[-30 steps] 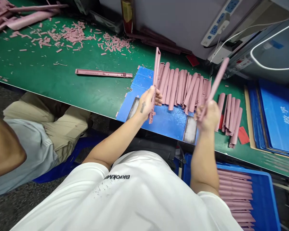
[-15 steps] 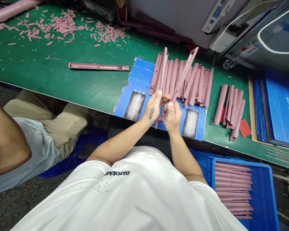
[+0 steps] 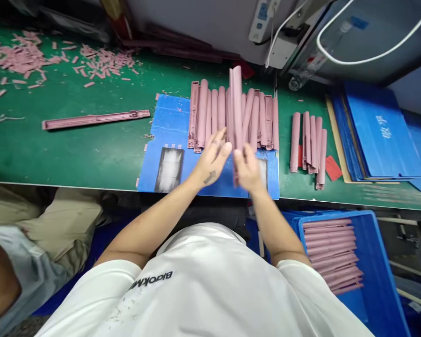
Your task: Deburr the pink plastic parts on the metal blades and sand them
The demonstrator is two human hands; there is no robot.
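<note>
The right hand (image 3: 247, 169) grips a pink strip (image 3: 236, 107) standing up, so the open left hand (image 3: 212, 161) beside it can steady it.

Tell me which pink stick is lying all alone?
The long pink strip on the bare green table, left of the blue sheet. The others lie bunched together.

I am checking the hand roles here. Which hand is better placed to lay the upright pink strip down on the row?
Probably the right hand: it grips the upright pink strip, while the left hand is open beside it.
</note>
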